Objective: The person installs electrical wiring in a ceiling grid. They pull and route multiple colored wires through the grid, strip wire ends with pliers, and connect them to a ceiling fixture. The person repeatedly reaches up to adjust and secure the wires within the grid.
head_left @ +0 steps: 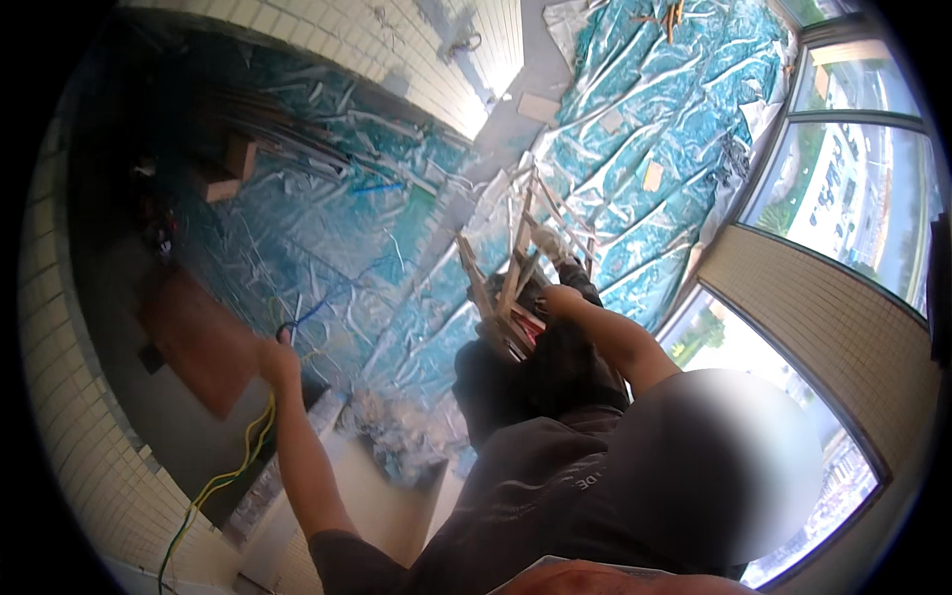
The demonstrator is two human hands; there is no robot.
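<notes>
Below me, my left hand (278,359) is closed round a dark-ended blue cable (317,309), with yellow-green wires (243,456) hanging near it. My right hand (558,302) has curled fingers beside my dark-trousered leg at the wooden stepladder (476,273); what it grips is hidden. My shoe (550,241) is among the ladder's timbers. A blurred oval covers my right shoulder area.
Crumpled blue plastic sheeting (654,119) covers much floor. A brown board (203,347), cardboard boxes (233,169) and long strips lie left. Tiled walls (446,50) border it; tall windows (833,198) line the right. Crumpled plastic (397,426) lies below.
</notes>
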